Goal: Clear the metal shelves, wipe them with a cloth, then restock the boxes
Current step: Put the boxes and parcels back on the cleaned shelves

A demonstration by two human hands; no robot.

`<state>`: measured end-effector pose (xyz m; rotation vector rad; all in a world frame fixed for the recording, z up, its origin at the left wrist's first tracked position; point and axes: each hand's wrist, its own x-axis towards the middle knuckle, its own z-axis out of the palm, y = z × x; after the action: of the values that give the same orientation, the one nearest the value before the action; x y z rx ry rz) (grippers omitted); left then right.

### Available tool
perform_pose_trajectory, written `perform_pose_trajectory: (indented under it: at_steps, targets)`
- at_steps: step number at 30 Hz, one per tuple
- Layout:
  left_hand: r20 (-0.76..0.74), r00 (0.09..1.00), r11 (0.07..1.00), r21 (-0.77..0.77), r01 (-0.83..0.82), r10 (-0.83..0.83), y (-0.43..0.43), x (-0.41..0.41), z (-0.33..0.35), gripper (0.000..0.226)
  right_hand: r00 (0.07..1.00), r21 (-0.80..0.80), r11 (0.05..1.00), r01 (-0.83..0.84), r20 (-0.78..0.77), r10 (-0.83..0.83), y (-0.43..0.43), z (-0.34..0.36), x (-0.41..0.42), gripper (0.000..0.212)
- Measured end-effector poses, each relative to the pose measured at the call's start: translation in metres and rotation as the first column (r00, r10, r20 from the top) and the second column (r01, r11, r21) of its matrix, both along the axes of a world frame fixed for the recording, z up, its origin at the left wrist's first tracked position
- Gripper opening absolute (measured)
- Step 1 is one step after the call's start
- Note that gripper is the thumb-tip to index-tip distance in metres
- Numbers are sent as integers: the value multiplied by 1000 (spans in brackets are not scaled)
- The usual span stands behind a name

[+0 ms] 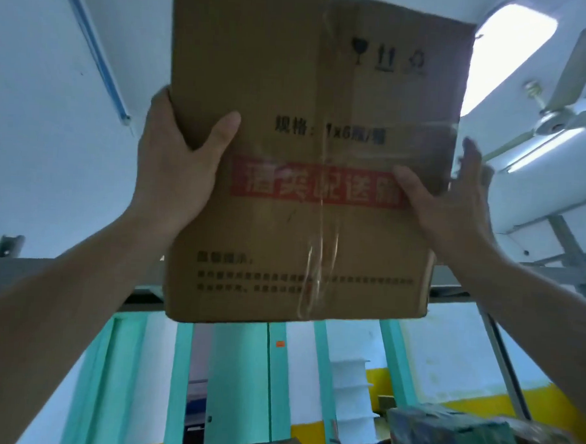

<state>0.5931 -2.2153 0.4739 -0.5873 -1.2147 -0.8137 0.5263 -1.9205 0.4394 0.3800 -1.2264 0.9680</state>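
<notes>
So, both hands are holding a box [306,121] up overhead. The left hand [173,169] is gripping its left edge, thumb lying across the printed face and fingers wrapping round the side. The right hand [453,208] is pressing on the right edge with fingers straight, though they're blurry, and the thumb is resting by the red label [316,184]. The box is hanging in the air, its lower part overlapping the grey shelf [64,272] behind. A green box [450,436] is sitting lower right. Further back, teal doors [237,387] are showing and a fan [558,122] is hanging off the ceiling.
</notes>
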Motion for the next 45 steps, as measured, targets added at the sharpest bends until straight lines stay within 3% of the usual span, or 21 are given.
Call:
perform_pose_trajectory:
  at_steps: [2,4,6,8,10,12,14,17,23,29,32,35,39,42,45]
  targets:
    - [-15,999,999,10,-36,36,3,-16,21,74,922,82,925,370,-152,-355,-14,6,-7,84]
    - [-6,996,995,34,-91,92,5,-33,40,76,781,263,736,624,-228,-581,-36,-11,-30,74]
    - [12,989,987,58,-150,149,2,-46,56,81,731,430,600,674,-273,-625,-53,-42,-57,81]
    - [43,977,975,74,-211,208,-2,-58,68,88,707,480,535,695,-320,-631,-53,-57,-84,87]
    - [49,929,927,70,-369,366,0,-67,72,87,707,478,535,697,-335,-622,-47,-46,-99,87]
    - [-15,789,789,20,-614,614,14,-80,61,75,736,491,560,667,-321,-596,-43,-26,-109,84]
    - [-98,658,650,-102,-753,747,34,-103,34,66,753,503,572,648,-307,-582,-44,-10,-116,82]
    - [-215,525,487,-206,-849,824,54,-150,-7,59,781,499,607,618,-305,-545,-43,7,-132,79]
    - [-225,417,364,-242,-899,881,45,-191,-20,59,821,541,619,569,-344,-455,-37,6,-176,72]
    - [-134,453,401,-294,-867,881,42,-202,4,62,814,513,636,577,-299,-498,-8,13,-208,71]
    - [-32,491,454,-337,-825,870,41,-205,19,60,860,557,662,501,-237,-451,-6,17,-222,69]
    - [37,489,449,-461,-765,871,29,-217,20,61,896,609,666,430,-197,-399,-13,13,-240,67]
    - [-34,520,412,-566,-714,853,-7,-233,9,68,902,616,673,409,-162,-399,-20,6,-266,65]
    - [-89,416,281,-609,-742,905,-22,-248,2,72,886,639,642,424,-146,-439,-22,3,-282,64]
    - [-102,375,227,-642,-732,921,-29,-264,-3,72,870,657,620,430,-118,-479,-25,-4,-297,65]
